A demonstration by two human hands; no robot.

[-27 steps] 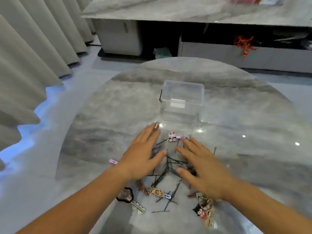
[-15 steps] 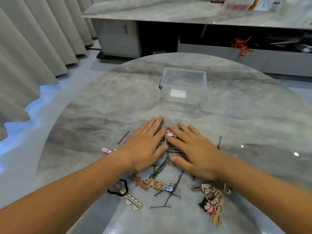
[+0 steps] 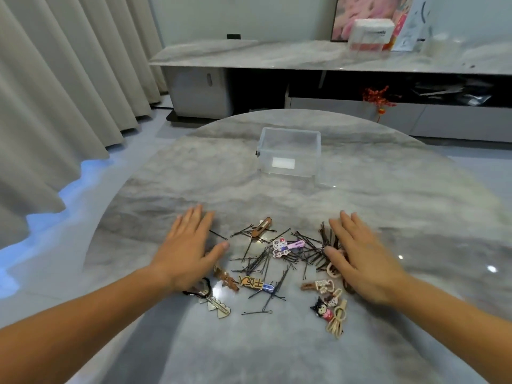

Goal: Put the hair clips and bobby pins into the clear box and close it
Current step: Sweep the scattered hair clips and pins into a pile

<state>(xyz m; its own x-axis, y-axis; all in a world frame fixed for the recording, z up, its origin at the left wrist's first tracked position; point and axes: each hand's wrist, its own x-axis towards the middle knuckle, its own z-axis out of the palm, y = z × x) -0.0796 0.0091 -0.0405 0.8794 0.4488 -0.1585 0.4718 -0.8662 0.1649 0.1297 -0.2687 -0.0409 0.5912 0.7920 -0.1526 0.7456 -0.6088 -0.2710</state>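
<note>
A loose heap of black bobby pins (image 3: 259, 263) lies on the marble table (image 3: 388, 206), mixed with decorated hair clips: a brown clip (image 3: 261, 228), a white cartoon clip (image 3: 280, 246), a yellow lettered clip (image 3: 253, 282), a silver heart clip (image 3: 217, 305) and a black cartoon clip (image 3: 321, 309). My left hand (image 3: 188, 250) rests flat on the heap's left edge. Flat on the right edge is my right hand (image 3: 360, 259), partly covering some pins and clips. Both hold nothing. The clear box (image 3: 289, 152) stands beyond the heap, with a white label on its front.
The table's round edge curves close on the left, with floor and grey curtains (image 3: 55, 92) beyond. A long marble sideboard (image 3: 304, 55) stands behind the table with a white box (image 3: 370, 34) on it.
My hands were side by side over the middle of the heap; they have spread apart to its left and right sides. The view has tilted up.
</note>
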